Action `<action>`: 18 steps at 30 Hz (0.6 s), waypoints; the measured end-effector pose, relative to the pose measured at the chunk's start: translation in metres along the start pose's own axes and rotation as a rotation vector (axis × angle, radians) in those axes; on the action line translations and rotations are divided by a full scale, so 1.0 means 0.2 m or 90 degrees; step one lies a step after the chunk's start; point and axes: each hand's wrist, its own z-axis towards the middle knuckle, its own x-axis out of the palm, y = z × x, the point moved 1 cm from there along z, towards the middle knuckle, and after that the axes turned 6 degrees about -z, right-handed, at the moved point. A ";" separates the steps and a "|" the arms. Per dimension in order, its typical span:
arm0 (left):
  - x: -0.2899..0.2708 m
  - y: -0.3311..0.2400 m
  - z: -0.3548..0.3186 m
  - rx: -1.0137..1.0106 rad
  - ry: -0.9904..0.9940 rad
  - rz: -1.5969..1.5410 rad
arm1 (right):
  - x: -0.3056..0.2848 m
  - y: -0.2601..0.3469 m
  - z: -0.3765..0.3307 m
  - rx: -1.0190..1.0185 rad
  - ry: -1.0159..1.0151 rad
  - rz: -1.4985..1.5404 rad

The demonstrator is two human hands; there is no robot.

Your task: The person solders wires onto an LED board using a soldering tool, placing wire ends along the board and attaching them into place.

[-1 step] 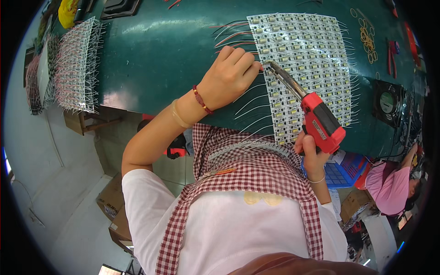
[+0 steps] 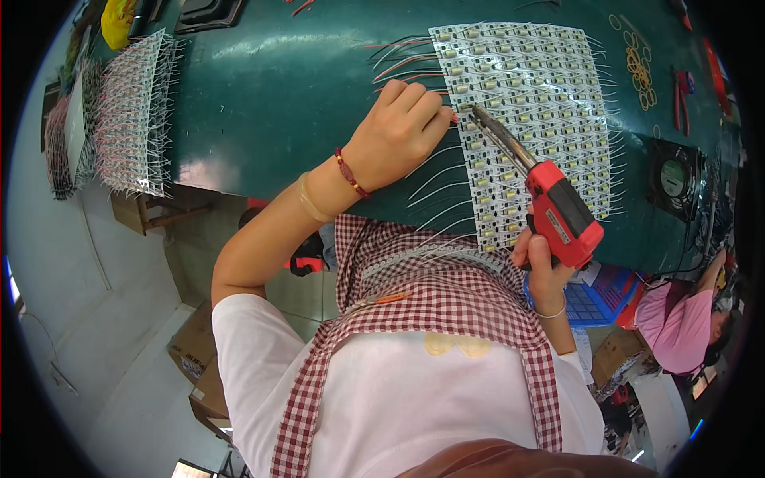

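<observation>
A white panel of small LED modules (image 2: 550, 88) with red and white wires sticking out lies on the dark green table (image 2: 279, 88). My left hand (image 2: 398, 131) rests at the panel's left edge with its fingers closed, pinching a wire there. A red bead bracelet and a rubber band circle that wrist. My right hand (image 2: 542, 267) grips a red soldering gun (image 2: 562, 211) from below. The gun's metal tip (image 2: 480, 118) touches the panel right beside my left fingertips.
A pile of wired modules (image 2: 131, 111) lies at the table's left end. Rubber bands (image 2: 637, 68) and a small black fan (image 2: 673, 177) sit on the right. A person in pink (image 2: 681, 319) is at lower right, next to a blue basket (image 2: 594, 299). Cardboard boxes (image 2: 195, 350) stand on the floor.
</observation>
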 end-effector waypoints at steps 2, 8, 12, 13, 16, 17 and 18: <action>0.00 0.00 0.00 0.000 -0.010 -0.002 | 0.00 0.01 0.01 -0.013 -0.008 0.003; 0.01 0.00 -0.01 0.011 -0.022 0.043 | -0.02 -0.01 -0.02 -0.011 -0.035 0.040; 0.02 0.00 -0.01 0.015 -0.023 0.055 | -0.02 0.00 -0.04 -0.010 -0.024 0.063; 0.01 0.00 -0.01 0.013 -0.022 0.057 | -0.02 0.00 -0.04 -0.010 -0.025 0.063; 0.01 0.00 0.00 0.012 -0.025 0.058 | -0.04 -0.03 -0.06 0.007 0.003 0.067; 0.01 0.01 0.00 0.012 -0.029 0.057 | -0.04 -0.03 -0.07 0.003 0.003 0.073; 0.01 0.00 0.00 0.014 -0.029 0.056 | -0.05 -0.04 -0.08 -0.002 0.003 0.079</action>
